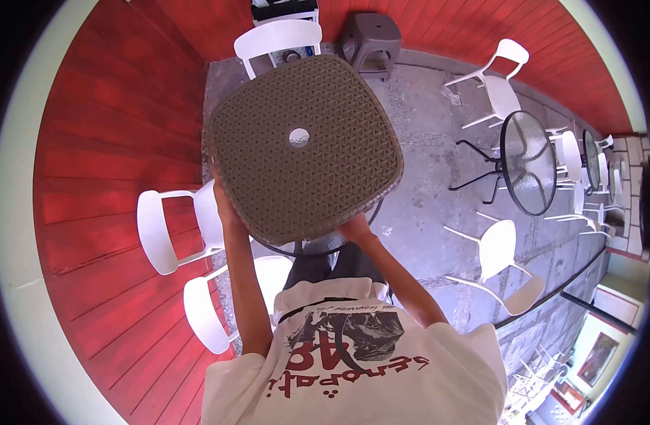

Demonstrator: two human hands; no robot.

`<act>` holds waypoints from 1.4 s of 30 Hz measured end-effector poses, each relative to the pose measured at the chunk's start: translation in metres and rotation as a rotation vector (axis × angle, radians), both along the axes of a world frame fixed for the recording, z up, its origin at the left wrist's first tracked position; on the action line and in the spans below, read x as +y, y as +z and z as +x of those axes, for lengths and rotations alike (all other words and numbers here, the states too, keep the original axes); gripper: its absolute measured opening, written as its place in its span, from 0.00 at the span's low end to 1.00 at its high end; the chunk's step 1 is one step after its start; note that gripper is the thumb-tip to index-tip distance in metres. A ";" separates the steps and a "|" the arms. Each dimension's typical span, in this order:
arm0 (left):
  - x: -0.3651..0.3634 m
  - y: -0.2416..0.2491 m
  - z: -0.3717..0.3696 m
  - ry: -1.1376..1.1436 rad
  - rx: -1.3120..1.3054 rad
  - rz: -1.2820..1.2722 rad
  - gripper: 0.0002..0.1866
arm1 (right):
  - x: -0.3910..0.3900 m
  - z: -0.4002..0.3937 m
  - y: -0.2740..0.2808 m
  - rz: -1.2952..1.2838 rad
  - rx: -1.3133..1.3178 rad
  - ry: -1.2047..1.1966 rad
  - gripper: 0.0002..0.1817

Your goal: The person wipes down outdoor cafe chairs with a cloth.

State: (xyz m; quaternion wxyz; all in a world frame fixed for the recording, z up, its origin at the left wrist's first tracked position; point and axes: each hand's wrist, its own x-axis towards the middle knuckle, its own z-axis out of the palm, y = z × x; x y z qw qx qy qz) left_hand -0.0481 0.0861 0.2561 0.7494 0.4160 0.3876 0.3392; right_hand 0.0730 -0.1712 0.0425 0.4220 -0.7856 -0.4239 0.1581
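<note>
Both hands, left hand (222,202) and right hand (355,228), gripped the near edges of the brown woven tabletop (302,145), white chairs (170,228) beside it

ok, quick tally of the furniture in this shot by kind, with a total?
White chairs: 6 clear; more at the far right are too small to count
Brown woven tabletop: 1
Round glass tables: 2
Grey stool: 1
Total: 10 clear
</note>
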 end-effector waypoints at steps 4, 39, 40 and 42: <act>0.000 0.008 -0.001 -0.042 -0.021 0.045 0.40 | 0.056 0.025 -0.027 -0.183 -0.255 0.052 0.22; 0.009 0.006 0.003 0.022 -0.090 -0.161 0.41 | -0.039 -0.005 0.409 0.069 0.096 -0.021 0.19; 0.010 0.005 0.003 0.018 -0.105 -0.157 0.41 | -0.031 0.000 0.423 0.146 -0.070 -0.035 0.19; 0.008 0.003 0.002 0.011 -0.133 -0.151 0.40 | -0.018 0.004 0.444 0.195 -0.234 -0.019 0.20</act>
